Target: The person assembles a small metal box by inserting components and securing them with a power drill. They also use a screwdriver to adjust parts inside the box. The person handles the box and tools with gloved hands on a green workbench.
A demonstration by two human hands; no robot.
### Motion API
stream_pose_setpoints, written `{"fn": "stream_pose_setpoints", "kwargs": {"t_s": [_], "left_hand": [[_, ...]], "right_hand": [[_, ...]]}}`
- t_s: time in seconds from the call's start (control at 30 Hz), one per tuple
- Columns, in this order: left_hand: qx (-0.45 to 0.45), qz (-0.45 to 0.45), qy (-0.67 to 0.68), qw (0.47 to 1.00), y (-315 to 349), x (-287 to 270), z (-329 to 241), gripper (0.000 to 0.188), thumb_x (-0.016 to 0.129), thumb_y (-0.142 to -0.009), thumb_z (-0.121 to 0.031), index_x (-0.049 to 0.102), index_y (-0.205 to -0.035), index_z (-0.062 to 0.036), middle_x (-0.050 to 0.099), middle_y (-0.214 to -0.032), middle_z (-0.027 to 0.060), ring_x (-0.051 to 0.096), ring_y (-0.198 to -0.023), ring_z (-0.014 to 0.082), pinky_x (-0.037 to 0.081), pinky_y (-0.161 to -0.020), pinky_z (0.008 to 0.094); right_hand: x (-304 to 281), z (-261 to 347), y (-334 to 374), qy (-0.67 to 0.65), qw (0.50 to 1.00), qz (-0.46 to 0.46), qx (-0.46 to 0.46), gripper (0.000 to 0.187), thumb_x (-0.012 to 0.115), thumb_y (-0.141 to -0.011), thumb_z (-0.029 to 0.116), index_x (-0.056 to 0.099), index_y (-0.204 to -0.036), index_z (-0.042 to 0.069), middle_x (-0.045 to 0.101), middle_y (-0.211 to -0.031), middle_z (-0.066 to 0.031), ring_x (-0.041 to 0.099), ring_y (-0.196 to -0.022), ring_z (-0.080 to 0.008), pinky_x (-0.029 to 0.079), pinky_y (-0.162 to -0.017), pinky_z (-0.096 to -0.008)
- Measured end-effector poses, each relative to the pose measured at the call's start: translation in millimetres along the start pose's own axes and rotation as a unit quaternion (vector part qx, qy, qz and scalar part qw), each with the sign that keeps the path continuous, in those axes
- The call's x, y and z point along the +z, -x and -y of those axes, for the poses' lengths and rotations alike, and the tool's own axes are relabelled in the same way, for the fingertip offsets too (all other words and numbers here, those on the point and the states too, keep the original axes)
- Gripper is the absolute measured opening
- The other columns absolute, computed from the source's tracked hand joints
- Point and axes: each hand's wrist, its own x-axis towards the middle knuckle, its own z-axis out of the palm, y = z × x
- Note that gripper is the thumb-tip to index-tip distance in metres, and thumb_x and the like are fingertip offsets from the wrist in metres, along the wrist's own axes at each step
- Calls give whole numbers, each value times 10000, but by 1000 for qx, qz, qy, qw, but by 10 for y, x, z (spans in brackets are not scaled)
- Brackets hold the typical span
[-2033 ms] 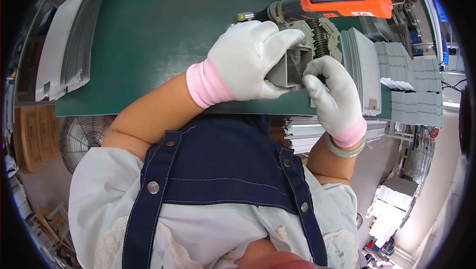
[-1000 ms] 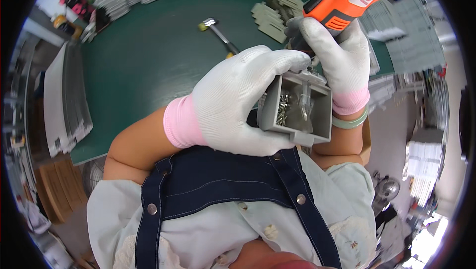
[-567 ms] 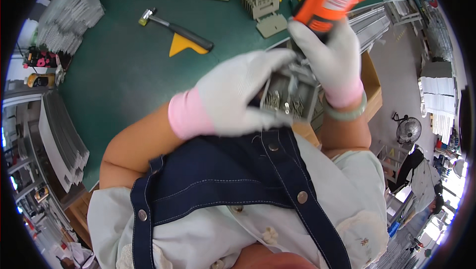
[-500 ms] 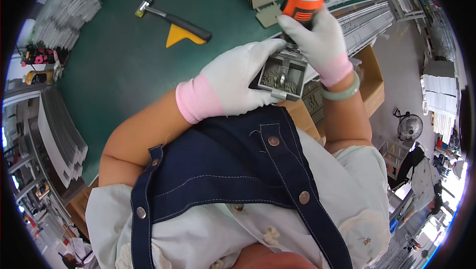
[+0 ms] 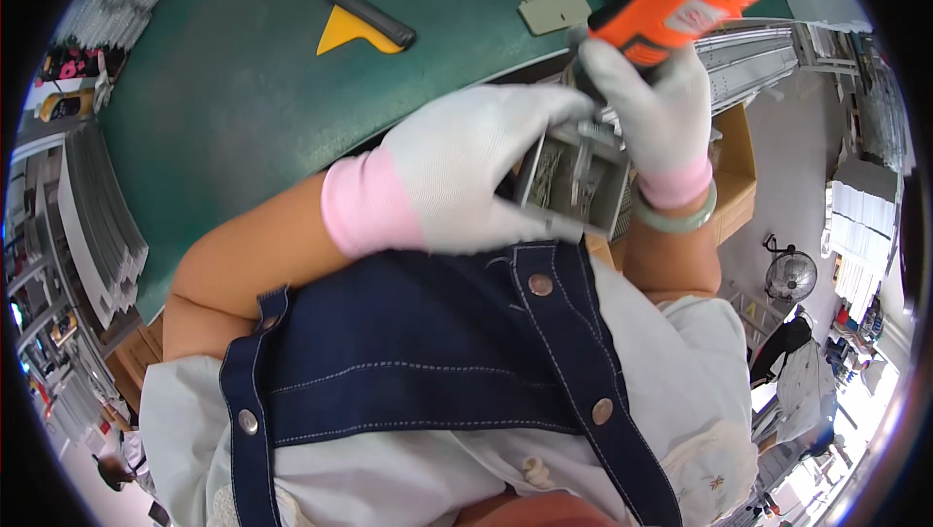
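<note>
My right hand (image 5: 661, 104), in a white glove with a pink cuff, is wrapped round an orange and black power screwdriver (image 5: 680, 7). The tool's body slants up to the right. My left hand (image 5: 486, 167), gloved alike, spans a small grey box (image 5: 610, 206) with its thumb at the near side and its fingers at the far side. Thin metal screws (image 5: 552, 172) lie inside the box, and a shiny metal piece crosses it. Blur hides what the left fingertips touch, and the tool's tip is out of sight behind them.
On the green table (image 5: 233, 119) lie a hammer (image 5: 350, 7) and a yellow triangular scraper (image 5: 355, 31). Grey-green plastic plates (image 5: 554, 7) sit at the far side. Long metal profiles (image 5: 753, 65) and a cardboard box (image 5: 737, 167) stand at right; a fan (image 5: 790, 276) is beyond.
The power screwdriver has swung from nearly upright to a rightward slant. The grey box and both hands have shifted right and nearer, while the table's things appear higher in view.
</note>
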Motion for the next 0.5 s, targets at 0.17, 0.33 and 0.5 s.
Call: {"fn": "stream_pose_setpoints", "kwargs": {"t_s": [0.17,0.33,0.5], "left_hand": [[-57,2,-8,998,-50,125,172,787,890,-686,-195,520,-1355,-9,648,-1204,201,636,-1117,392,519,-952,425],[-36,10,-24,999,-23,93,125,766,885,-689,-195,529,-1343,-14,650,-1206,208,635,-1112,392,519,-947,427],[-49,6,-32,998,17,195,266,687,867,-707,-187,551,-1288,-4,681,-1099,216,667,-1021,403,543,-886,436]], "right_hand": [[-78,-355,-91,68,997,8,25,341,797,-876,233,637,-1063,-3,709,-828,-51,654,-737,-92,540,-678,-281],[-48,-220,-57,17,998,38,49,346,799,-872,228,633,-1077,4,705,-832,-34,648,-732,-96,541,-689,-281],[15,-439,-20,17,995,56,82,271,775,-889,175,617,-1032,8,688,-805,-23,627,-686,-77,519,-636,-262]]}}
